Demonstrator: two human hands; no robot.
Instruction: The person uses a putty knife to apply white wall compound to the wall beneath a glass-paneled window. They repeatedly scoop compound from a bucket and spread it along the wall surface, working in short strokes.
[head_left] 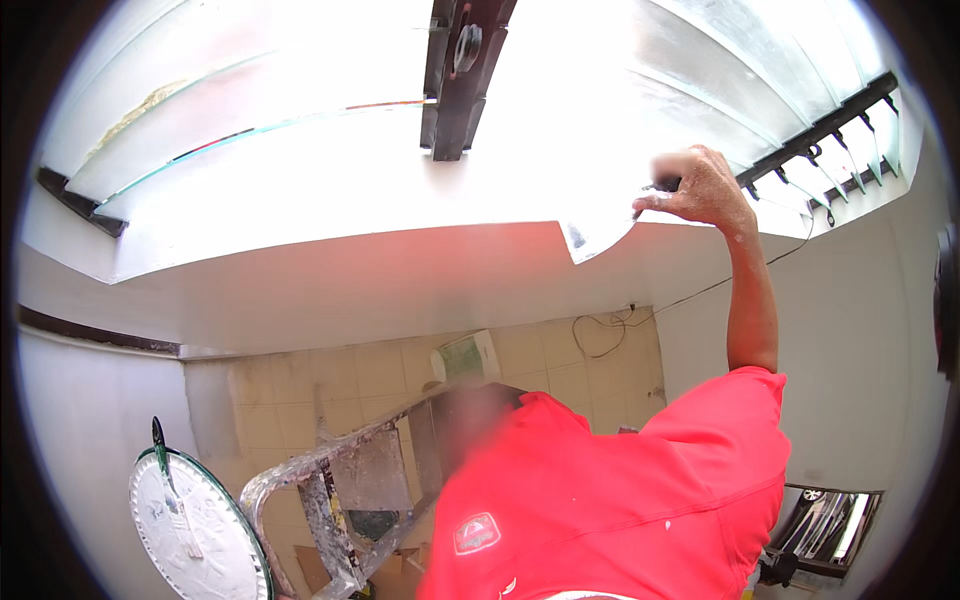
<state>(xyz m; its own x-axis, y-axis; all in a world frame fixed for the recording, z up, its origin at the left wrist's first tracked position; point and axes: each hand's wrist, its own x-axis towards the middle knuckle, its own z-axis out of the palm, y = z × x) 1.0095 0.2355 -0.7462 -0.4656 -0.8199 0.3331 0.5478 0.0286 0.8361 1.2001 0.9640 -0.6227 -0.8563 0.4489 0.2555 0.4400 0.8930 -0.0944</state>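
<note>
At the right, my right arm is raised to the window ledge. My right hand (pixel 705 190), dusted with white, is closed around the dark handle of a putty knife. Its broad, pale blade (pixel 597 238) points left and lies at the front edge of the white ledge (pixel 330 215); glare hides part of the blade. My left hand is not visible. A blurred patch covers the area beside my red sleeve, above the ladder. At the lower left, a round container of white paste (pixel 195 545) holds a brush with a green handle (pixel 162 455).
A paint-spattered metal stepladder (pixel 345 470) stands in front of me on the tiled floor (pixel 375 370). Glass louvres (pixel 700 105) in dark frames rise above the ledge. A dark post (pixel 455 90) divides the window. A thin cable (pixel 700 292) runs down the right wall to the floor.
</note>
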